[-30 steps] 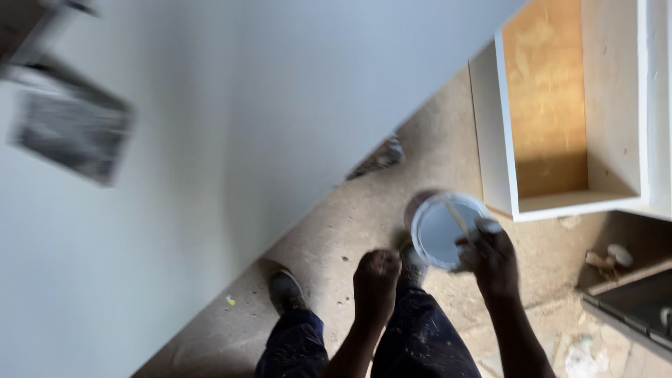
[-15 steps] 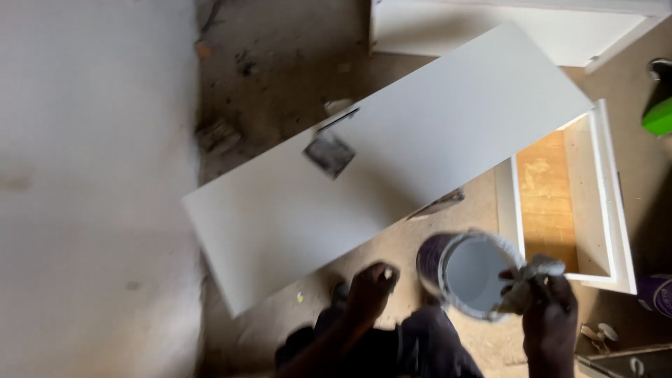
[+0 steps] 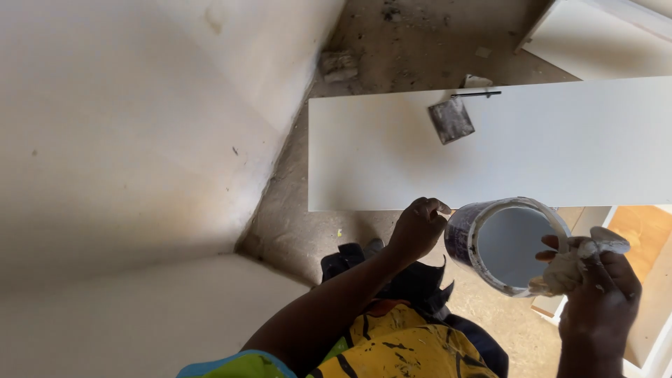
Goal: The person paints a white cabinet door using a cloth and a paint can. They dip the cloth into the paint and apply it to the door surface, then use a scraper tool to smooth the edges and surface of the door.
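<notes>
My right hand [image 3: 600,290] grips the near rim of a paint can [image 3: 463,231] together with a paint-stained white rag [image 3: 570,269]. The can is tilted, so its open mouth faces me and shows pale grey paint inside. My left hand [image 3: 418,227] is curled loosely just left of the can's wall, close to the lower edge of a long white panel [image 3: 560,150]; I see nothing in it. A small grey flat scraper blade [image 3: 451,120] lies on the panel near its top edge.
Pale walls [image 3: 126,140] meet in a corner at left, above a dusty floor [image 3: 294,217]. A white cabinet with a bare wooden inside [image 3: 647,234] stands at right. Another white board [image 3: 602,38] lies at top right. Rubble [image 3: 339,64] sits by the wall.
The can has come up off the floor in my right hand and now tilts toward me. My view has swung so the white panel lies level across the top.
</notes>
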